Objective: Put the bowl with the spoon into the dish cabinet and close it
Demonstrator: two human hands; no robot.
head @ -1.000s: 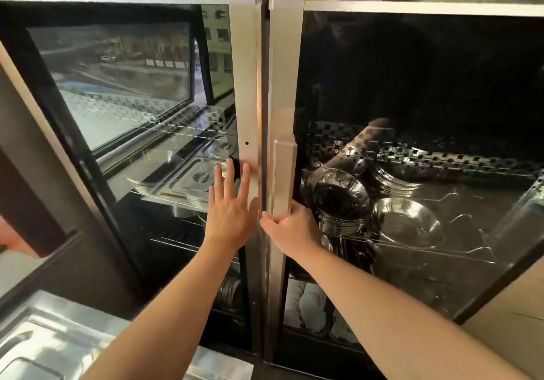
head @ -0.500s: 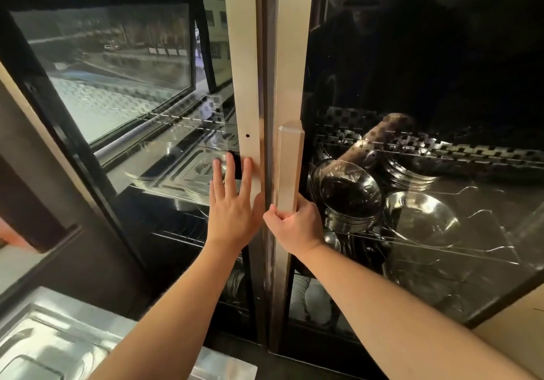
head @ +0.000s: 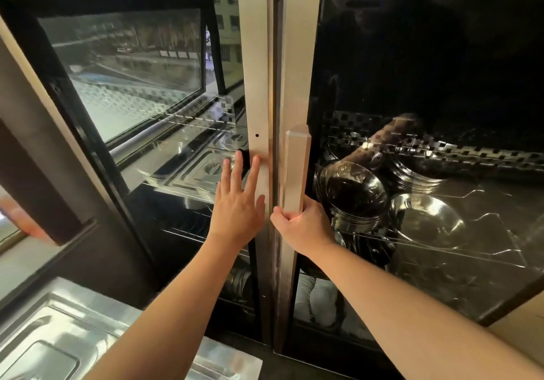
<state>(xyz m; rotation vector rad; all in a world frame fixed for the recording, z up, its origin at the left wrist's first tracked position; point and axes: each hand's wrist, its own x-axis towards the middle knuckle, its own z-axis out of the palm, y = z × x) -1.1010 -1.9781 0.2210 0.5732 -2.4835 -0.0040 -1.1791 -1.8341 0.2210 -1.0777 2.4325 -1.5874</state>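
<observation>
Dish cabinet (head: 297,56): tall steel-framed unit with two dark glass doors, both lying flush, only a thin seam showing between their brushed metal stiles; the glass is throwing strong reflections.
Left hand (head: 238,206) is pressing flat against the left door (head: 255,85), fingers spread wide, holding nothing.
Right hand (head: 303,226) is wrapping around the lower end of the vertical handle (head: 297,170) on the right door (head: 412,85), fingers curled tight on it.
Behind the right glass, a stack of steel bowls (head: 353,194) is sitting on a wire shelf just beside the handle; a shallow steel bowl (head: 426,220) is lying to its right; spoon cannot be made out.
Steel trays (head: 206,173) are showing behind the left glass.
</observation>
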